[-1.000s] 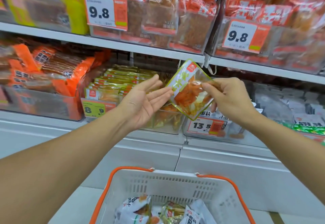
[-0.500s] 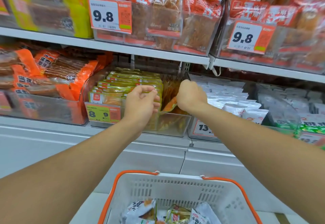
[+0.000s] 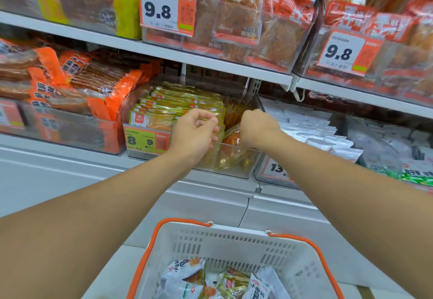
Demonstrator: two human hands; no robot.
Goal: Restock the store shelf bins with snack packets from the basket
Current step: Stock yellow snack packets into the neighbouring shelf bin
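Lowered since the earlier frame, an orange-and-yellow packet (image 3: 230, 134) is grasped by the right hand (image 3: 256, 126) inside the clear bin (image 3: 243, 158); stacked yellow packets (image 3: 178, 108) are gripped by the left hand (image 3: 195, 128). More packets remain in the basket (image 3: 234, 247).

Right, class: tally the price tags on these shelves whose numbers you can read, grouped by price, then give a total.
Tags reading 9.8: 2
Tag reading 8 9: 1
Tag starting 13, partly hidden: 1
Total: 4
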